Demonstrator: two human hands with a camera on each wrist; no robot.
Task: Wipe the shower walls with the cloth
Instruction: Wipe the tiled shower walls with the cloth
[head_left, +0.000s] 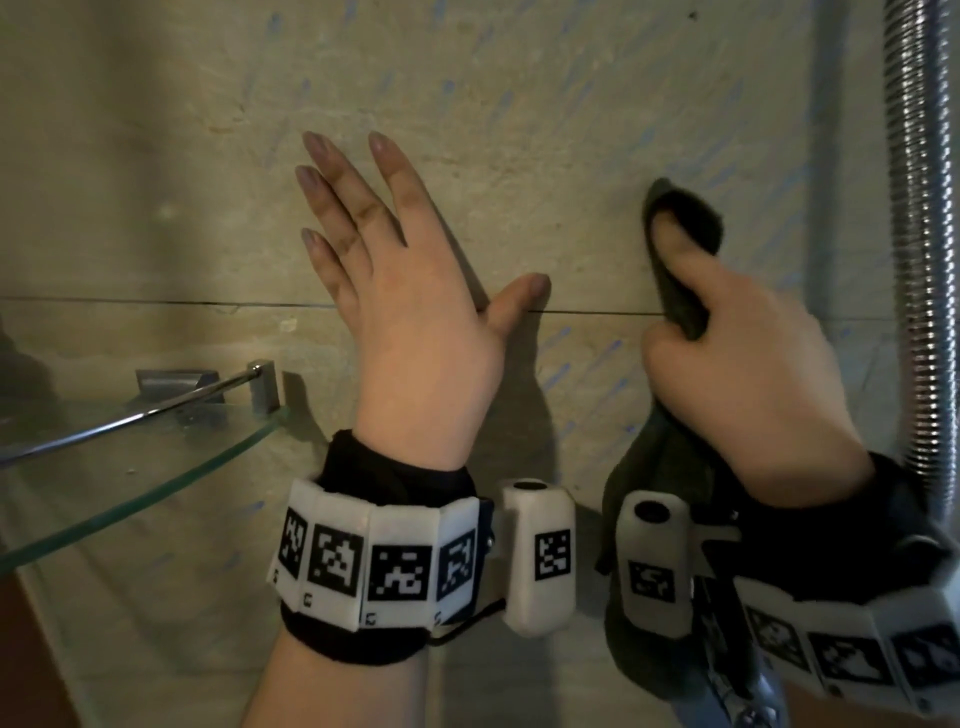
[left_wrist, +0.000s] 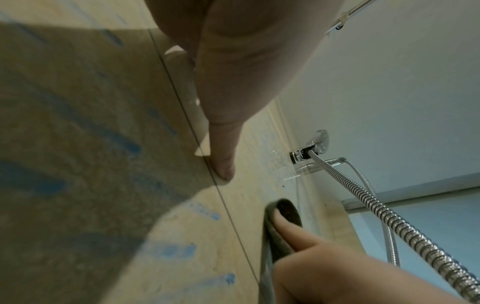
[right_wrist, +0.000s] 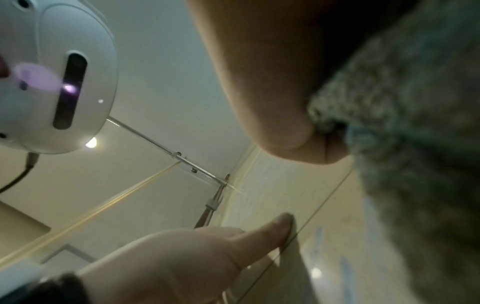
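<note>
The beige tiled shower wall (head_left: 519, 104) carries faint blue streaks. My left hand (head_left: 395, 270) lies flat against it with straight, spread fingers, the thumb (left_wrist: 223, 166) on the tile seam. To its right, my right hand (head_left: 737, 358) grips a dark green cloth (head_left: 685, 234) and presses it to the wall, thumb on top of the fold. The cloth (left_wrist: 283, 222) hangs down past the wrist. In the right wrist view the fuzzy cloth (right_wrist: 415, 133) fills the right side and the left hand's thumb (right_wrist: 280, 224) shows below.
A glass corner shelf (head_left: 135, 467) with a chrome rail (head_left: 130, 415) juts out at the lower left. A ribbed metal shower hose (head_left: 919, 260) runs down the right edge; the hose (left_wrist: 389, 216) leads up to the shower head holder (left_wrist: 311, 150).
</note>
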